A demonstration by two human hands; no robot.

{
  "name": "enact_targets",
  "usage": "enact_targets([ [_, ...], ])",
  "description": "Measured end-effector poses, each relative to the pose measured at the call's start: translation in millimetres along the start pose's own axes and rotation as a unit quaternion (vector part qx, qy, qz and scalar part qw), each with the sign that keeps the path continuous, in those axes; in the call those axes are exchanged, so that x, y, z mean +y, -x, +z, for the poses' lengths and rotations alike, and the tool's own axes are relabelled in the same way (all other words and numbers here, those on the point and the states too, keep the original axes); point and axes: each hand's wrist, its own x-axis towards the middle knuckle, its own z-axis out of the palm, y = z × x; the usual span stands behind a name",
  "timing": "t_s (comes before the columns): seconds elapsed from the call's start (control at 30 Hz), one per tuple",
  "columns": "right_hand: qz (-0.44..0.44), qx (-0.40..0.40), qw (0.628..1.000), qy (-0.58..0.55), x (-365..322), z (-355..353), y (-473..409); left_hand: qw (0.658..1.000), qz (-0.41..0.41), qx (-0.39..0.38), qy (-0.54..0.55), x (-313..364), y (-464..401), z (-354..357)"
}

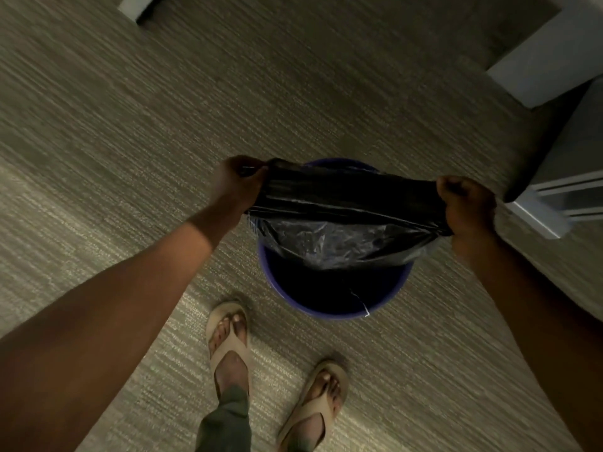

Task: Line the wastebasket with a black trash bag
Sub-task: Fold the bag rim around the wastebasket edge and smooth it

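I have the black trash bag stretched flat above the blue wastebasket, its body sagging into the opening while the top edge sits above the far rim — not yet folded over anything. My left hand pinches one corner of the bag's mouth and my right hand is fisted around the other, pulled apart so the film stays taut and centred over the bin. As I judge it, I next need to part the two layers and open the mouth. The basket stands on the carpet just ahead of my sandalled feet, with pale furniture off to the right.
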Motion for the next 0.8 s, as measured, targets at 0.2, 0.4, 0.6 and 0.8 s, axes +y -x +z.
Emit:
enact_targets([
  [0.2,-0.013,0.034,0.999,-0.011,-11,23,-22,0.995,0.002,0.079,-0.063,21,-19,9],
  [0.4,0.031,0.058,0.998,0.012,0,42,-31,0.990,-0.085,0.058,-0.101,21,-28,14],
  [0.6,0.071,0.088,0.992,0.051,18,56,-41,0.988,-0.097,0.058,-0.107,32,-35,17],
  [0.8,0.094,0.120,0.985,0.079,10,55,-32,0.989,-0.095,0.056,-0.099,41,-41,19],
])
